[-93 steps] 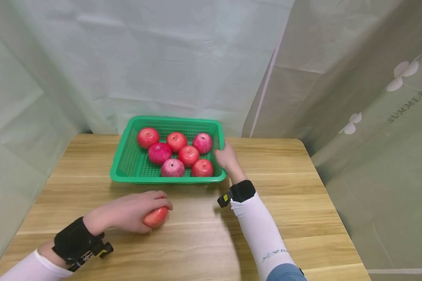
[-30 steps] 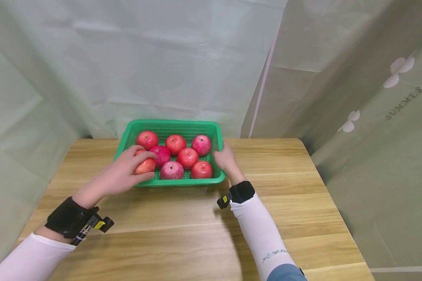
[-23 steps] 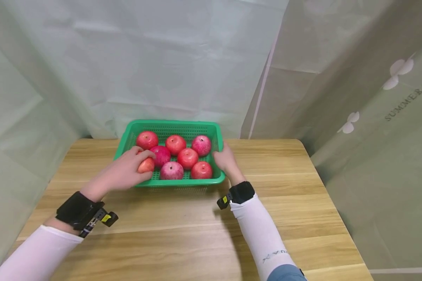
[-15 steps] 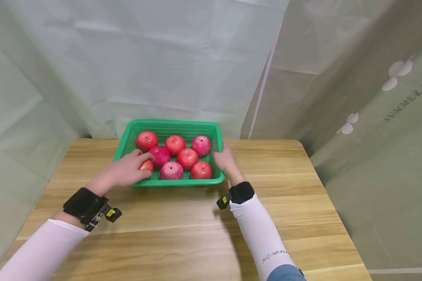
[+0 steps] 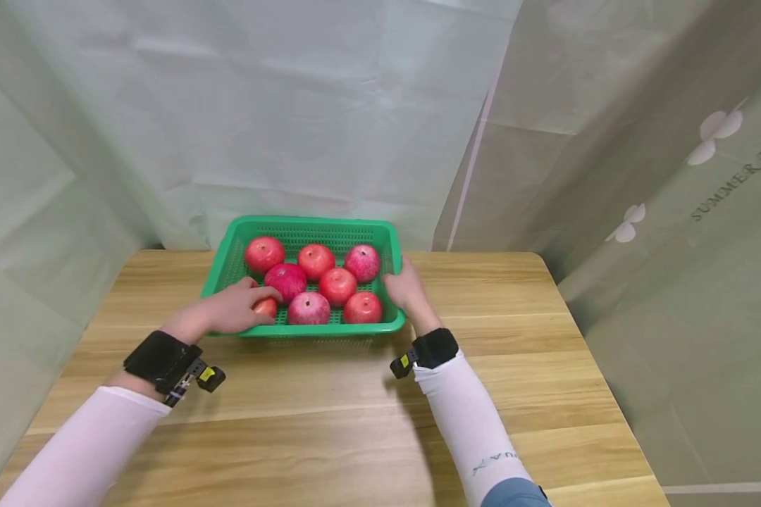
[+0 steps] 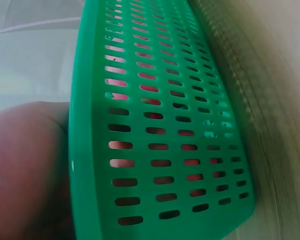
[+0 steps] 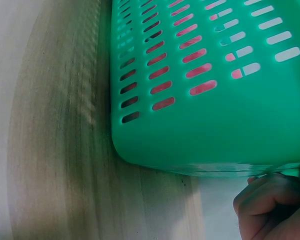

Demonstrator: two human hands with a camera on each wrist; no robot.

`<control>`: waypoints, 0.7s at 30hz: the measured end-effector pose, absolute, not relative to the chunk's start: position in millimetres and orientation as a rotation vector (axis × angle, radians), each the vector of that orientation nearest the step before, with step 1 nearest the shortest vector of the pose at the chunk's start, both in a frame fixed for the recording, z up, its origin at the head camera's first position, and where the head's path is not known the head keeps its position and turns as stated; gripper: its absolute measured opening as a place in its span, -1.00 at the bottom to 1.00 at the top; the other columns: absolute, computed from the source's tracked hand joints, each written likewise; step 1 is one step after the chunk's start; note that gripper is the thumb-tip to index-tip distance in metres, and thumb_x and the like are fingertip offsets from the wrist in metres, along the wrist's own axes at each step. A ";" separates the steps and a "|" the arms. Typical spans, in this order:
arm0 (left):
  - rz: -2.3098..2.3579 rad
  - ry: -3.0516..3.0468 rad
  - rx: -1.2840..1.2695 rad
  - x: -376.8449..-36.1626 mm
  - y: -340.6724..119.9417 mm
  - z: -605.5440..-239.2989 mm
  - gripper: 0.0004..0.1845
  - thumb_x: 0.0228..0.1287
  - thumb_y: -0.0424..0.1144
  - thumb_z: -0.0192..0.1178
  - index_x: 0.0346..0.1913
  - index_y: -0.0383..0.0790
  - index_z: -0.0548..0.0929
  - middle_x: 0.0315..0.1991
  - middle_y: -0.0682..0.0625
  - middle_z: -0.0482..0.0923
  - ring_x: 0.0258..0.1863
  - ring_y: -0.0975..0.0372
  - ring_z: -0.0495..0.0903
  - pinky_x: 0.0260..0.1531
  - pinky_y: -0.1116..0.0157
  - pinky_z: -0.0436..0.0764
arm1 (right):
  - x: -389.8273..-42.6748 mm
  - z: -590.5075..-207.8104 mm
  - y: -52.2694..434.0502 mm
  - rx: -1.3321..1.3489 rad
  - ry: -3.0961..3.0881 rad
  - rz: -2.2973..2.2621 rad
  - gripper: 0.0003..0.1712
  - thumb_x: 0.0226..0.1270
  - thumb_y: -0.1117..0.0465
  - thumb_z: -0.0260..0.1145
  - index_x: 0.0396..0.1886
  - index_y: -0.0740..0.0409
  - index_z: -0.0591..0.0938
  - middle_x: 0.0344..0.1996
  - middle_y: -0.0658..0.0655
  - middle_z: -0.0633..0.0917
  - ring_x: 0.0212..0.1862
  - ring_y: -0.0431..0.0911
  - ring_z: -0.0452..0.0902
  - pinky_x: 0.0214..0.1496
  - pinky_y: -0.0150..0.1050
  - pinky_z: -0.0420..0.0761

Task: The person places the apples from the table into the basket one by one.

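A green plastic basket (image 5: 322, 329) with slotted walls stands on the wooden table, several red apples (image 5: 338, 286) spread over its bottom. Reaching over the front-left rim, my left hand (image 5: 232, 308) has its fingers curled round an apple (image 5: 265, 307) low in the corner, mostly covered by the hand. That apple sits close to a dark red apple (image 5: 286, 281) and a pinkish one (image 5: 308, 309). My right hand (image 5: 406, 286) grips the basket's right rim, thumb inside. In the left wrist view the basket wall (image 6: 160, 125) hides the fingers; the right wrist view shows curled fingers (image 7: 265, 200) at the rim.
The wooden table (image 5: 330, 422) extends in front of the basket and to both sides. Pale curtains (image 5: 330, 113) hang close behind the table and along its left and right. Both wrists carry black straps with small cameras (image 5: 211, 378).
My left hand has carried the apple from the tabletop up over the rim and lowered it into the basket's front-left corner. The right hand has kept its grip on the rim.
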State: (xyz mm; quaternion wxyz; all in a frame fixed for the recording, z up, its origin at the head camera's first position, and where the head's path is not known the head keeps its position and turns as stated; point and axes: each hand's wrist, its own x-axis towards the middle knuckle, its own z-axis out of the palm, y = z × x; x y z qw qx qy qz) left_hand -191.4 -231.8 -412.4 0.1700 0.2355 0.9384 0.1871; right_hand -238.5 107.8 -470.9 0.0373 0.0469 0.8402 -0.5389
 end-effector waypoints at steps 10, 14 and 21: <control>0.477 2.604 0.651 -193.9 -233.3 -411.1 -0.50 0.47 -0.10 0.32 0.35 -0.26 0.67 -0.01 -0.28 0.45 0.00 -0.10 0.47 -0.04 -0.12 0.57 | -236.4 -469.6 105.9 0.148 2.576 -1.648 -0.36 0.50 0.33 0.15 0.55 0.24 0.40 0.33 0.33 0.59 0.33 0.21 0.54 0.28 0.22 0.60; 0.491 2.622 0.675 -193.6 -233.4 -410.4 -0.49 0.47 -0.09 0.31 0.36 -0.25 0.67 -0.01 -0.28 0.44 0.00 -0.10 0.45 -0.08 -0.07 0.56 | -239.6 -469.7 106.1 0.156 2.569 -1.661 -0.39 0.48 0.31 0.17 0.50 0.25 0.44 0.31 0.32 0.60 0.31 0.21 0.55 0.29 0.22 0.59; 0.696 2.789 0.729 -188.4 -238.6 -406.2 -0.54 0.46 -0.13 0.34 0.30 -0.29 0.67 0.06 -0.31 0.36 0.06 -0.12 0.38 -0.08 -0.06 0.51 | -246.3 -470.6 117.8 0.087 2.284 -1.840 -0.25 0.63 -0.03 0.24 0.60 0.26 0.32 0.35 0.38 0.57 0.27 0.26 0.60 0.22 0.20 0.65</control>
